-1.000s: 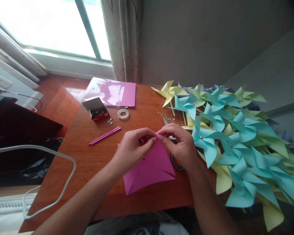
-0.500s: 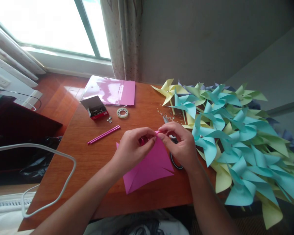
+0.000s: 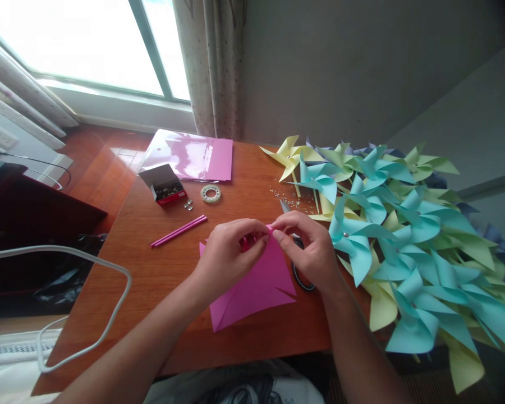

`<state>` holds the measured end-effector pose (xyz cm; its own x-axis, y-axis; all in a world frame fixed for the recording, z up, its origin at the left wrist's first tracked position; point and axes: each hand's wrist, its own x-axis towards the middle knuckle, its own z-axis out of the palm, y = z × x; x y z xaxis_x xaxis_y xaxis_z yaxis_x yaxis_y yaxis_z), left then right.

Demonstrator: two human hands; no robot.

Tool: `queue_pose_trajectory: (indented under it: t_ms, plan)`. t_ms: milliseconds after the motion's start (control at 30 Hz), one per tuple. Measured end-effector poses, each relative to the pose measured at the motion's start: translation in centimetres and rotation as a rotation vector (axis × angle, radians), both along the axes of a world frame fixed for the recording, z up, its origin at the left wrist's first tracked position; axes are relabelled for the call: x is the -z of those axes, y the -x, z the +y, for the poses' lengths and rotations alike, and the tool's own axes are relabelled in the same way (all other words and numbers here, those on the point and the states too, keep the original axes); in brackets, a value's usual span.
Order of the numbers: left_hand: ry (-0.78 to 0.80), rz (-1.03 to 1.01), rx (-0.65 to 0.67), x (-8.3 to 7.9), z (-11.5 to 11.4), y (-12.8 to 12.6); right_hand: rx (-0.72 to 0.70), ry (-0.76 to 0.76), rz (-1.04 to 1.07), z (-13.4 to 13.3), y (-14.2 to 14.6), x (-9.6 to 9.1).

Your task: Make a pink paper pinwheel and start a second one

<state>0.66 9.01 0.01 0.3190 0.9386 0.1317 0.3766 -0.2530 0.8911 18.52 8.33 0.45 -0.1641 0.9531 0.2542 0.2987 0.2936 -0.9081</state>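
A pink paper square (image 3: 256, 286) with cuts in from its corners lies on the wooden table (image 3: 160, 269) in front of me. My left hand (image 3: 227, 255) and my right hand (image 3: 311, 247) meet above its far corner. Both pinch a folded pink tip between thumb and fingers. Black scissors (image 3: 301, 275) lie partly hidden under my right hand.
A heap of blue, yellow and green paper pinwheels (image 3: 395, 241) fills the table's right side. Farther back lie pink straws (image 3: 179, 231), a tape roll (image 3: 211, 193), an open box of pins (image 3: 164, 186), a pink paper stack (image 3: 193, 157) and scattered small pins (image 3: 290, 197). A white cable (image 3: 88, 269) loops at left.
The pink sheet has shifted slightly toward me and to the left. Both hands stay pinched on its far tip almost in the same place.
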Motion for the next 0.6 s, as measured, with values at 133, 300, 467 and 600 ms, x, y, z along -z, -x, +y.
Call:
queue_pose_trajectory:
  t_ms: [133, 300, 467, 600]
  plan:
    - [-0.02, 0.009, -0.003, -0.18, -0.02, -0.14, 0.014, 0.026, 0.076, 0.01, 0.16, 0.33]
    - [-0.005, 0.001, -0.001, -0.33, -0.07, -0.22, 0.049, 0.045, 0.126, -0.12, 0.56, 0.73]
    - [0.025, -0.017, -0.008, -0.36, -0.13, -0.22, 0.127, 0.052, 0.212, -0.13, 0.78, 0.97]
    - [0.019, -0.008, -0.002, -0.35, -0.16, -0.2, 0.137, 0.054, 0.236, -0.04, 0.56, 1.01]
